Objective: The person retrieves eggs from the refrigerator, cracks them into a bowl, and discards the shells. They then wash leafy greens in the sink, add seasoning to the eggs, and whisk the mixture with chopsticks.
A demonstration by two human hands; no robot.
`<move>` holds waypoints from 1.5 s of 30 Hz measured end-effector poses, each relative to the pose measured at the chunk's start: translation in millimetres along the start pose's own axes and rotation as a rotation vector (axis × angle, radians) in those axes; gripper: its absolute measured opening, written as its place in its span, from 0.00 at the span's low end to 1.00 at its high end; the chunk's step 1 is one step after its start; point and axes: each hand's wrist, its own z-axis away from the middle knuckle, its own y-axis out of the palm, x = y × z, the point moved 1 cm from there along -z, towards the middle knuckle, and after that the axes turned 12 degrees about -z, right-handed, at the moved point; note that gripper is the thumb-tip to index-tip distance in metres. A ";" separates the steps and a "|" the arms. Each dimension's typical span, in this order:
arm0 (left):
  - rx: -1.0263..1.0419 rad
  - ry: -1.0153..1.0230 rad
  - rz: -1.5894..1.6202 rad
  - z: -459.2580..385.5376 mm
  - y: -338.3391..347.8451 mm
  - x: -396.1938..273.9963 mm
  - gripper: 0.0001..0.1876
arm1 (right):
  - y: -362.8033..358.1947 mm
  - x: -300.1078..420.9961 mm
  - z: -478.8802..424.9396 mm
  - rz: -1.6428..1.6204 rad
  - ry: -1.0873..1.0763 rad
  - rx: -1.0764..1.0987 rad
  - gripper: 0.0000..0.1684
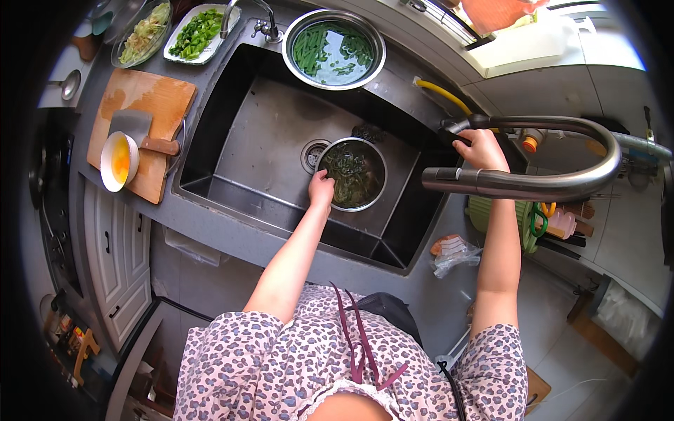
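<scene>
In the dark sink [274, 121] stands a round metal bowl [383, 181] with dark green, stringy greens [347, 173] in water. My left hand [321, 189] grips the bowl's left rim beside the drain [316, 153]. At the right, my right hand [482, 150] is closed on the lever handle [455, 134] of the curved metal faucet [474, 181], whose spout points left over the sink's right edge. No stream of water shows from it. A small dark clump [368, 132] lies in the sink just behind the bowl.
A steel basin of cut green beans [310, 50] in water stands behind the sink. On the left, a cutting board [174, 89] holds a cleaver [131, 123] and a bowl of egg [120, 160]. A tray of chopped greens [197, 34] and a plastic bag [455, 258] flank the sink.
</scene>
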 end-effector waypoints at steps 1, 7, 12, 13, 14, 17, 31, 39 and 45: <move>0.016 -0.009 -0.009 1.2 -1.0 -2.6 0.23 | 0.2 1.2 -1.0 0.013 -0.004 0.005 0.15; 0.011 -0.004 0.012 0.0 -3.1 -2.6 0.23 | -2.4 15.0 -12.0 0.096 0.061 0.079 0.12; -0.001 -0.008 0.014 -6.7 -0.7 4.9 0.23 | -5.4 21.9 -19.2 0.161 0.041 0.111 0.12; -0.004 -0.011 0.007 -5.8 -0.6 3.8 0.23 | -5.3 23.0 -20.5 0.174 0.055 0.123 0.11; -0.007 -0.013 0.001 -4.9 -0.5 2.8 0.23 | -4.4 23.0 -21.3 0.187 0.048 0.122 0.11; -0.007 -0.023 -0.001 -1.1 -1.4 -2.0 0.23 | -1.7 22.7 -22.8 0.217 0.041 0.119 0.11; -0.002 0.004 -0.005 -0.3 -0.4 2.5 0.22 | 4.2 23.2 -22.4 0.259 0.024 0.085 0.10; 0.001 -0.001 -0.028 6.2 -2.6 -4.9 0.23 | 3.5 29.9 -19.3 0.256 0.070 0.080 0.11; -0.008 0.003 -0.033 4.2 -1.1 -2.0 0.23 | 3.5 30.3 -18.7 0.257 0.060 0.069 0.10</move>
